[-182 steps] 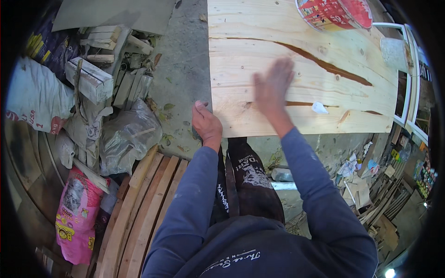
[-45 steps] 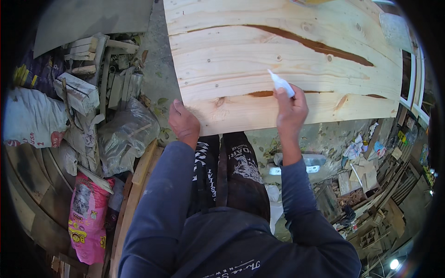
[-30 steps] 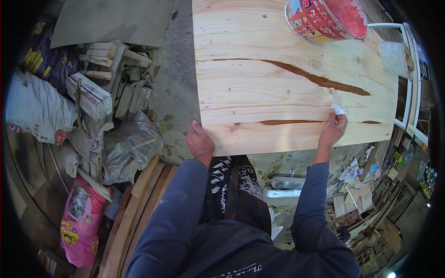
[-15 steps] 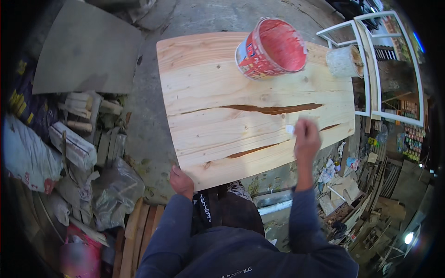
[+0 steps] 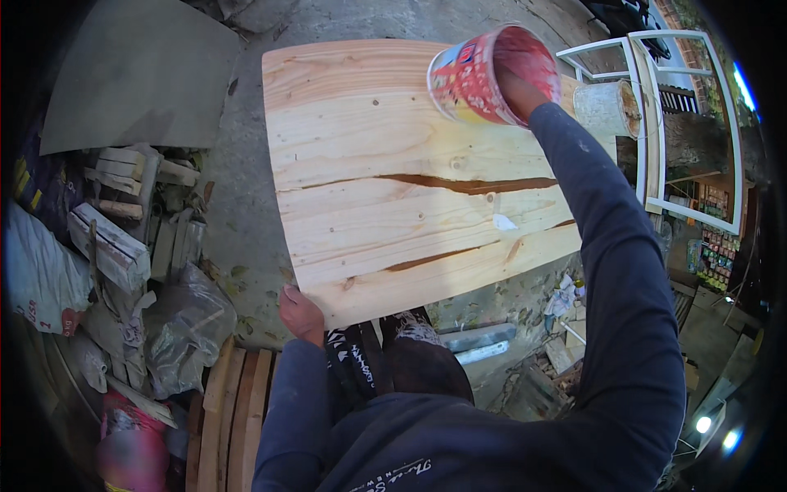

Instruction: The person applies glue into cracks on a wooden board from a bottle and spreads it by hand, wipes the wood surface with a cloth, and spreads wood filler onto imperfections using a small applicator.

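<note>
A pale wooden board (image 5: 344, 123) with long brown-filled cracks (image 5: 459, 184) lies in front of me. My left hand (image 5: 301, 315) is closed round its near left corner. At the far right of the board, my right hand (image 5: 514, 92) reaches into a red-and-white plastic bucket (image 5: 459, 82), its inside smeared red and white. The bucket's wall and the depth hide those fingers, so what they hold does not show. A small white scrap (image 5: 504, 222) lies on the board between the two cracks.
A whitish stained pail (image 5: 602, 108) stands beyond the bucket, beside white frames (image 5: 653, 123). Wood offcuts (image 5: 115, 246), a clear plastic bag (image 5: 193, 328) and planks (image 5: 238, 410) crowd my left. A grey sheet (image 5: 135, 74) lies far left; rubble (image 5: 541, 389) lies near right.
My right hand has left the board near the white scrap and gone far into the bucket. The bucket's mouth now faces more to the right. My left hand keeps its hold on the corner.
</note>
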### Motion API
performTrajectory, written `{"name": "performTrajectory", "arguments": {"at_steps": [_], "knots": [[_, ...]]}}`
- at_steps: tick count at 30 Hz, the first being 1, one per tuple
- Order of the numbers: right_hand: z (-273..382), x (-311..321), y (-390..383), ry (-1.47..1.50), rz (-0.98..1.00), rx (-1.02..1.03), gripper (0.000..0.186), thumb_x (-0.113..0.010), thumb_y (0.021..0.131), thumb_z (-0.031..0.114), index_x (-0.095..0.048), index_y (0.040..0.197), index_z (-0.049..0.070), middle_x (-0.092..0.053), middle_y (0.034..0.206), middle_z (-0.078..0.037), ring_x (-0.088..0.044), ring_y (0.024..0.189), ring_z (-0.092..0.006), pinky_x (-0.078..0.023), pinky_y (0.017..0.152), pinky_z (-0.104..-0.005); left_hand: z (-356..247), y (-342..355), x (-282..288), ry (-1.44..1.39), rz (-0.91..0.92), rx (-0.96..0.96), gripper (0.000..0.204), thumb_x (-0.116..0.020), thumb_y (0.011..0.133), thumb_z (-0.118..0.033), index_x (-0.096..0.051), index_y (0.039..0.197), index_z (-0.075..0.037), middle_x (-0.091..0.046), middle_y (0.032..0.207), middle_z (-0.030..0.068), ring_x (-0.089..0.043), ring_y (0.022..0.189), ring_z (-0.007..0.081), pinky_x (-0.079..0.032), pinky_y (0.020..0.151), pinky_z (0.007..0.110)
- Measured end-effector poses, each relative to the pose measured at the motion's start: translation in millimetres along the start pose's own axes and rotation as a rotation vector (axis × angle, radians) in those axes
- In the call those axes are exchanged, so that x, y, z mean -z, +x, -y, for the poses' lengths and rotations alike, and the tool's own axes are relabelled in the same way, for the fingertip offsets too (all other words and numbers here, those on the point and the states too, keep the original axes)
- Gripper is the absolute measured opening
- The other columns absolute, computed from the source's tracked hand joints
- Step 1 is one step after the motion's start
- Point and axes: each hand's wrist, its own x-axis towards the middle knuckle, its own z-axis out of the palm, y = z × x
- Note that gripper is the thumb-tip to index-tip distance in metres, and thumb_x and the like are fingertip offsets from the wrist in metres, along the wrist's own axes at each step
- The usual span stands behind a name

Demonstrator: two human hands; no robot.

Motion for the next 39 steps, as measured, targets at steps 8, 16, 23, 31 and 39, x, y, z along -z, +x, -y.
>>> {"name": "performTrajectory", "arguments": {"at_steps": [8,16,23,31,39], "knots": [[-62.8,-113.8,-57.6,0.12,0.214,-0.587,0.03,-0.055,0.099,0.013,-0.063,0.128,0.007,-0.066,0.126,-0.014,-0.063,0.107,-0.0279,-0.051,0.093,-0.0372,2.1,-2.5,-5.4,0.001,-0.072,0.025,0.044,-0.041,0.107,-0.033,-0.065,0.096,0.002,-0.066,0.094,0.0293,-0.059,0.089,0.0516,-0.044,0.081,0.054],[-33.1,-132.7,-41.2,0.308,0.248,-0.467,0.023,-0.057,0.099,0.015,-0.065,0.12,0.009,-0.069,0.116,-0.011,-0.065,0.095,-0.0238,-0.052,0.084,-0.0349,-10.6,-8.1,-2.1,0.016,-0.104,0.032,0.046,-0.041,0.106,-0.033,-0.064,0.094,0.005,-0.066,0.093,0.0303,-0.059,0.087,0.0514,-0.045,0.081,0.054],[-36.6,-118.5,-19.7,0.442,0.255,-0.419,0.018,-0.058,0.099,0.016,-0.067,0.114,0.011,-0.072,0.107,-0.008,-0.066,0.085,-0.0202,-0.053,0.076,-0.0329,-12.0,-6.7,-3.2,0.031,-0.142,0.048,0.046,-0.041,0.106,-0.034,-0.065,0.095,0.005,-0.068,0.095,0.0298,-0.062,0.089,0.0507,-0.046,0.083,0.053],[-29.7,-67.4,23.5,1.517,0.154,-0.418,0.013,-0.06,0.099,0.018,-0.07,0.107,0.012,-0.075,0.096,-0.005,-0.067,0.073,-0.016,-0.055,0.066,-0.0306,-5.8,-6.4,0.6,0.035,-0.145,0.081,0.045,-0.042,0.105,-0.032,-0.068,0.095,0.003,-0.069,0.096,0.0287,-0.063,0.091,0.05,-0.047,0.083,0.054],[-30.6,5.5,48.8,1.028,-0.195,-0.215,0.023,-0.055,0.105,0.029,-0.067,0.092,0.014,-0.06,0.072,0.006,-0.048,0.054,-0.0082,-0.037,0.048,-0.0251,14.5,-0.2,-4.2,0.066,-0.171,0.032,0.042,-0.043,0.104,-0.031,-0.068,0.094,0.002,-0.069,0.095,0.0285,-0.062,0.089,0.0508,-0.046,0.082,0.055]]}}
